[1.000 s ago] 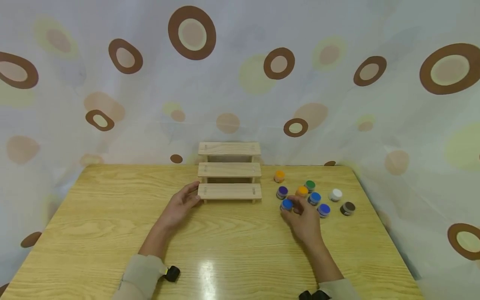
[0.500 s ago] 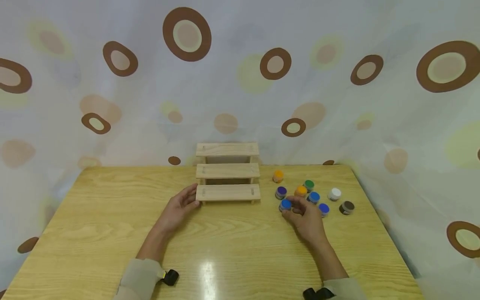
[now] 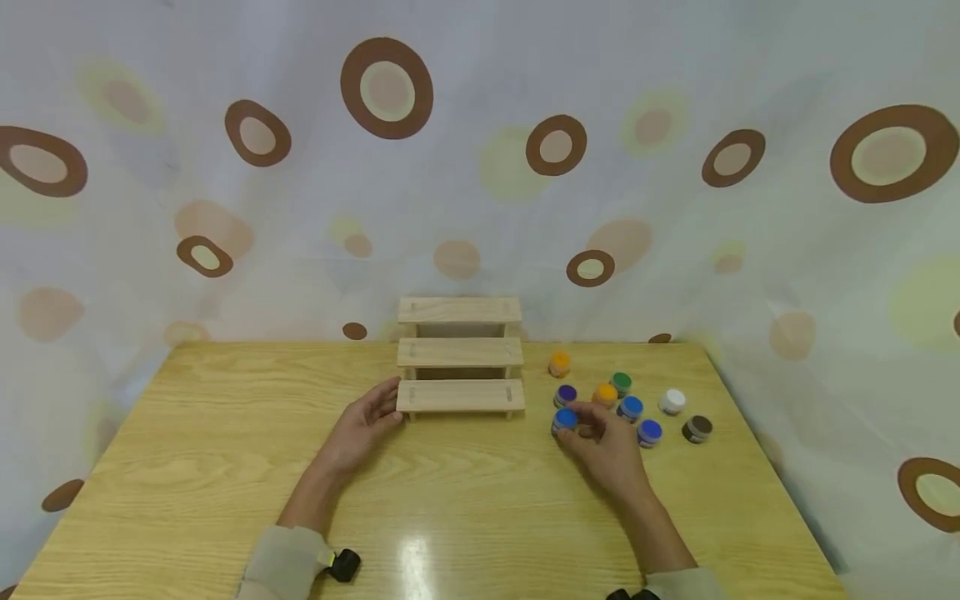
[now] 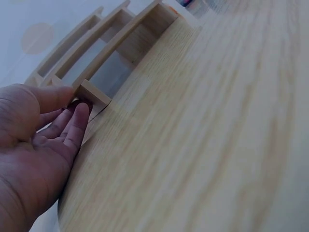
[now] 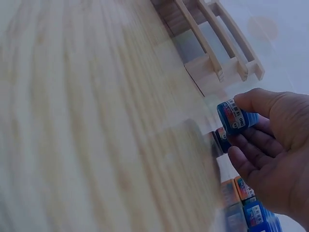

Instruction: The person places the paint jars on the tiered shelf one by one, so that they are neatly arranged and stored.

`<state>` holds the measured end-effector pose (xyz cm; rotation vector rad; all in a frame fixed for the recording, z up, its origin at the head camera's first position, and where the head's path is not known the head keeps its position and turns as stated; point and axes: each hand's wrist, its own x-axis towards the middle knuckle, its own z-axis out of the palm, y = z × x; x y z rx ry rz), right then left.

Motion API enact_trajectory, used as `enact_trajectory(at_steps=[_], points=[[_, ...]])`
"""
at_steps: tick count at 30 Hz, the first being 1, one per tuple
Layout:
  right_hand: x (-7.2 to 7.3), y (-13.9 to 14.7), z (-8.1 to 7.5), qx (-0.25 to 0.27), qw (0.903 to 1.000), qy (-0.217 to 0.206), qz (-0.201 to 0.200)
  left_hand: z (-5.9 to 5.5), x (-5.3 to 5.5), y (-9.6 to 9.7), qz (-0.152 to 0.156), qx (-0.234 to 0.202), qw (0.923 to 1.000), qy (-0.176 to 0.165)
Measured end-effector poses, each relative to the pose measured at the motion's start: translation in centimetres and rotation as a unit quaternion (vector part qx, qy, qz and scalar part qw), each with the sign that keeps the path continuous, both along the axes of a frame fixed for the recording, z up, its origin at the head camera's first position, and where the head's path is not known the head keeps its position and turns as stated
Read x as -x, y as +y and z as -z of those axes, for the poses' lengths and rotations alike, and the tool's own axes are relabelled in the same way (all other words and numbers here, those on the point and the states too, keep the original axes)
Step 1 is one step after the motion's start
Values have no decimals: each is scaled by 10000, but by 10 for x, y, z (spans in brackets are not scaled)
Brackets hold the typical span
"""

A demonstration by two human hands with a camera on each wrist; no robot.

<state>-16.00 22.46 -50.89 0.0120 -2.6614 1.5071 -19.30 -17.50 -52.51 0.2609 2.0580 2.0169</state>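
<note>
A three-tier wooden stand [image 3: 460, 396] rises in steps at the back middle of the table. My left hand [image 3: 358, 435] holds its left end; in the left wrist view the thumb [image 4: 54, 98] lies at the lowest board's end, with the other fingers by the leg. Thumb and fingers of my right hand [image 3: 611, 454] pinch a small blue-lidded paint jar [image 3: 564, 420]. In the right wrist view that labelled jar [image 5: 235, 117] is tilted and raised above the table. A purple-lidded jar [image 3: 566, 396] stands just behind it.
Around the right hand stand more paint jars: two orange ones [image 3: 559, 364], a green [image 3: 621, 383], another blue [image 3: 630, 407], a violet-blue [image 3: 649, 432], a white [image 3: 672, 402] and a dark brown [image 3: 697, 429]. A patterned curtain [image 3: 457, 183] hangs behind the table.
The right hand has shifted slightly left with the blue-lidded jar, away from the other jars. The left hand stays at the stand, and the head view tilts a little.
</note>
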Motion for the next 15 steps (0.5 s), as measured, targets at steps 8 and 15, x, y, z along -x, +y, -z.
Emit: enact_trajectory(at_steps=[8,15], points=[[-4,-9,-7,140,9998,77,-82,6,-2,1,58,12,10000,-45],[-1,-17,-12,144,9995,207,-211,3,-1,1,-1,13,10000,6]])
